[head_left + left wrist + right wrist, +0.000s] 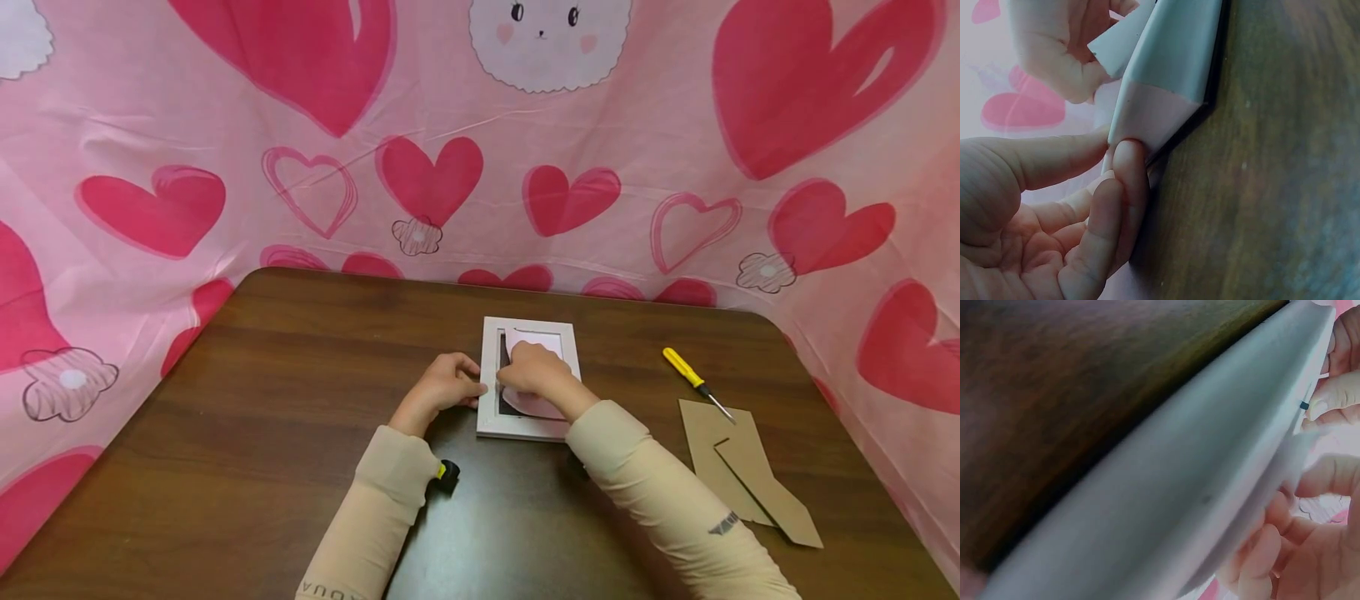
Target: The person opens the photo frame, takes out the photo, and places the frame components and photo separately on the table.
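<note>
A white picture frame lies on the brown table, with a dark strip showing along the left of its opening. My left hand holds the frame's left edge. In the left wrist view, that hand's thumb and fingertips pinch the white edge. Over the opening, my right hand pinches a pale paper sheet, whose left side curls up from the frame. The right wrist view shows the right hand's curled fingers at the sheet, beyond the frame's long white side.
To the right, a yellow-handled screwdriver rests with its tip over a brown backing board that has a stand leg. A pink heart-patterned cloth hangs behind the table.
</note>
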Demonstrator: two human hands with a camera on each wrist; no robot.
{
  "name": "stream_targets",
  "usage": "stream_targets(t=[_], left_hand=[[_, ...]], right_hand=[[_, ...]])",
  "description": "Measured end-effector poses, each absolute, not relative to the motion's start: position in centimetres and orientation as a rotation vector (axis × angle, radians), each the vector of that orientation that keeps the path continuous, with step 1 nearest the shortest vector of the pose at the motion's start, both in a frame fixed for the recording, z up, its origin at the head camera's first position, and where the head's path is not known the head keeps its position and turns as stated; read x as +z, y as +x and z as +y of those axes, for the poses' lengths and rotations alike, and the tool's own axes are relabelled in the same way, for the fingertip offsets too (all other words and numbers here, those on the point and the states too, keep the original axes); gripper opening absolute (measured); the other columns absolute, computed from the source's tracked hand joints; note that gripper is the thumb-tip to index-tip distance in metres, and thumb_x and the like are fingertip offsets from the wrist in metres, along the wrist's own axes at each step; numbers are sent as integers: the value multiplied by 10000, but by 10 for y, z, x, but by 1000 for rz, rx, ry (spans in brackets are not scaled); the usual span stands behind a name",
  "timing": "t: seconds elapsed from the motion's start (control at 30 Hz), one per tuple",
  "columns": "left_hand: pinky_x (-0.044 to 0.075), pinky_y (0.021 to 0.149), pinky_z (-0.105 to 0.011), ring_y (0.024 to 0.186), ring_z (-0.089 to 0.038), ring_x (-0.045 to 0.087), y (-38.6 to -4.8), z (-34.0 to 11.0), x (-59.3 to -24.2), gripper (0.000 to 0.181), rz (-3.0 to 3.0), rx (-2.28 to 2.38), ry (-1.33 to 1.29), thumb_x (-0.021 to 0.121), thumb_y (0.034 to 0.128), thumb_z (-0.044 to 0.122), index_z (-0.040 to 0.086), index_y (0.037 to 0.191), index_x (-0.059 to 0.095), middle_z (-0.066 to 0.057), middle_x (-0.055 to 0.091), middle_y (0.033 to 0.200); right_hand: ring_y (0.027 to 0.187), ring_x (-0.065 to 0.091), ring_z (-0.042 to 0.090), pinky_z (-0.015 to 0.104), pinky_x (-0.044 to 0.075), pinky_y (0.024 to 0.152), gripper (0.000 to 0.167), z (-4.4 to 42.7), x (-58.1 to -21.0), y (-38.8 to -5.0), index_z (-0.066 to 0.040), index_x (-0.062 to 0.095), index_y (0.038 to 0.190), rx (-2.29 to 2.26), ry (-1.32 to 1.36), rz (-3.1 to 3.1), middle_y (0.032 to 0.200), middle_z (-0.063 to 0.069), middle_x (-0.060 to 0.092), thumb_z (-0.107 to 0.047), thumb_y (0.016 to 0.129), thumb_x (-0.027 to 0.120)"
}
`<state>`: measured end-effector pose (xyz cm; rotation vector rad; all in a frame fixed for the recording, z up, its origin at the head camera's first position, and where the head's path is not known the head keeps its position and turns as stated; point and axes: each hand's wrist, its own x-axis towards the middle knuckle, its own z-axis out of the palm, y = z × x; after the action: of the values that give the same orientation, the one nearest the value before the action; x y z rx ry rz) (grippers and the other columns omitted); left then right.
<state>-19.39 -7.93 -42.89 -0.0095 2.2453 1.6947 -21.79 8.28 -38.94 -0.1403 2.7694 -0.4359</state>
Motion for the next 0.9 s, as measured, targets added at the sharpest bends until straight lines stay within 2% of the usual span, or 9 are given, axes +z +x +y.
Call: stream_targets(t=[0.1,0.27,0.47,0.63,0.9], left_hand=[[480,539,-194,520,-96,567,-194,-79,-429,256,2245,1698,-6,697,870,-24,-77,1086,571,-20,550,629],[478,534,-193,517,-93,570,-194,-79,-431,258,2235,1717,7,696,865,-32,-85,1082,567,-22,549,629],[485,539,-199,521,-97,572,-195,-79,-430,263,2244,1701,-5,703,868,-22,-80,1087,570,-25,555,638],[490,547,-201,523,-97,571,-195,-79,-430,270,2246,1696,-11,709,867,-16,-78,1091,573,-23,558,638],[501,558,-205,524,-102,575,-195,-79,-430,274,2242,1694,-24,715,865,-9,-74,1091,576,-27,555,640]], right_hand=[[590,539,197,314,377,483,190,84,-392,-219,-136,518,681,-473,-123,2781,685,38,546,-246,835,540],[596,545,196,310,378,496,293,85,-394,-220,-142,520,652,-525,-105,2800,667,31,540,-282,905,478],[520,512,161,280,361,463,320,88,-389,-219,-151,479,593,-559,-139,2802,583,8,508,-281,873,562],[525,509,150,264,369,475,280,92,-383,-218,-142,484,612,-596,-182,2829,584,-2,495,-252,840,603],[490,622,165,242,416,509,245,104,-373,-221,-90,550,641,-788,-215,2811,518,55,612,-191,856,610]])
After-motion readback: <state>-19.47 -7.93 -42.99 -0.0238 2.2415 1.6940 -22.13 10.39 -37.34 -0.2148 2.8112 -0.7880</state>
